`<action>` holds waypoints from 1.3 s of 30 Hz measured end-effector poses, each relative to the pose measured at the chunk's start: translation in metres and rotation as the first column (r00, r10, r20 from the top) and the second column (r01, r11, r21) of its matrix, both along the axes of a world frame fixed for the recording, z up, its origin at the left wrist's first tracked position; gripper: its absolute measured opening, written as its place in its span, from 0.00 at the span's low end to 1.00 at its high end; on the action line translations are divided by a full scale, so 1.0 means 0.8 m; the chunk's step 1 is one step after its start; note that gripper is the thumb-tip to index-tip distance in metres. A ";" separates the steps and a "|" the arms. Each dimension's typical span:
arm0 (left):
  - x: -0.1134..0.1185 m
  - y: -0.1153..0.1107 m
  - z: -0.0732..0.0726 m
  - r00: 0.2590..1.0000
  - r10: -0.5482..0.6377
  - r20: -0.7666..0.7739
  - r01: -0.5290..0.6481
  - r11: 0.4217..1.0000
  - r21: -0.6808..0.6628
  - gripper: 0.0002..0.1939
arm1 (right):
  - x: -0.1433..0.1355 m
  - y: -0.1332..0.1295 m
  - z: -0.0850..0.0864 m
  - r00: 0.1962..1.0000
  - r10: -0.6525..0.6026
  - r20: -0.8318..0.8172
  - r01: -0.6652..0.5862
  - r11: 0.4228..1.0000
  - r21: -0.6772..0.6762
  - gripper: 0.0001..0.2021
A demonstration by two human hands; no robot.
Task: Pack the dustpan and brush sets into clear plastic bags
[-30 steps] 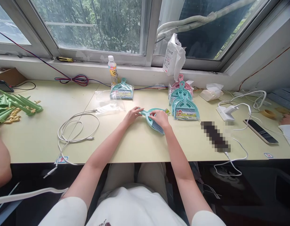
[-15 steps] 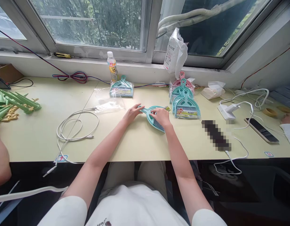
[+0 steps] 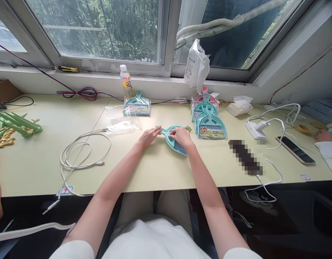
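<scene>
A teal dustpan and brush set [image 3: 170, 141] lies on the table in front of me, its handle pointing left and its bristles at the lower right. The fingers of my left hand [image 3: 150, 137] are closed on the handle end. My right hand [image 3: 182, 136] pinches the set near the middle, where the handle widens, and covers part of it. A small printed card [image 3: 188, 128] pokes out behind my right hand. Right of it stand several bagged teal sets [image 3: 211, 126] with a pink set [image 3: 205, 94] behind; another bagged teal set [image 3: 137, 105] leans at the back wall.
A clear plastic bag [image 3: 123, 120] and coiled white cables [image 3: 86, 167] lie to the left, with green parts [image 3: 19, 122] beyond. A bottle [image 3: 126, 82] stands at the back. On the right are a power strip [image 3: 256, 131], a phone [image 3: 295, 150] and another person's hand [image 3: 326, 136].
My view has shifted slightly, so the table sits lower in the picture. Both hands keep their places on the dustpan and brush set, which has barely moved.
</scene>
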State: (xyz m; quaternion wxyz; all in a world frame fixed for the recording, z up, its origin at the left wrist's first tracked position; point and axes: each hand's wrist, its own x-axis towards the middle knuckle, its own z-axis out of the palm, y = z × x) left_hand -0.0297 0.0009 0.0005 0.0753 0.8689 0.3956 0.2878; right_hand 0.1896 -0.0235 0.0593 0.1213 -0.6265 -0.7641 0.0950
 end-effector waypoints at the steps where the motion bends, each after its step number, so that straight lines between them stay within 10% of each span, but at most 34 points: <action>1: 0.000 0.001 0.001 1.000 0.005 0.013 -0.004 0.999 -0.044 0.18 | -0.002 0.001 -0.003 1.000 0.000 0.005 0.000 1.000 0.003 0.06; 6: 0.008 0.000 0.016 0.940 0.151 0.306 -0.082 0.970 -0.228 0.18 | -0.020 0.001 -0.020 0.980 -0.080 -0.181 0.102 0.988 0.119 0.06; 9: 0.023 -0.007 0.028 0.712 0.303 0.634 -0.024 0.912 -0.409 0.31 | -0.034 -0.001 -0.026 0.913 -0.093 -0.398 0.189 0.959 0.210 0.07; 13: 0.041 -0.017 0.030 0.648 0.373 0.664 0.375 0.603 -0.704 0.34 | -0.042 0.004 -0.032 0.768 -0.020 -0.640 0.202 0.956 0.213 0.10; 15: 0.041 -0.018 0.027 0.663 0.362 0.655 0.423 0.541 -0.727 0.32 | -0.033 0.010 -0.035 0.722 0.031 -0.691 0.165 0.962 0.216 0.12; 20: 0.008 -0.002 0.026 0.451 0.519 0.726 0.381 0.624 -0.683 0.28 | 0.016 0.027 -0.041 0.723 -0.127 -0.679 0.449 0.834 0.321 0.18; 23: -0.013 0.005 0.031 0.369 0.549 0.750 0.378 0.648 -0.661 0.27 | 0.036 0.036 -0.047 0.587 -0.183 -0.789 0.438 0.891 0.119 0.27; 27: -0.019 0.004 0.033 0.393 0.526 0.755 0.400 0.641 -0.655 0.28 | 0.033 0.041 -0.054 0.480 -0.133 -0.867 0.258 0.966 -0.006 0.23; 32: -0.014 0.004 0.030 0.453 0.480 0.751 0.398 0.645 -0.652 0.28 | 0.029 0.035 -0.050 0.466 -0.152 -0.872 0.377 0.925 0.040 0.19; 39: -0.018 0.009 0.030 0.479 0.498 0.723 0.333 0.659 -0.675 0.31 | 0.062 0.021 -0.017 0.332 -0.200 -0.922 0.773 0.618 0.144 0.25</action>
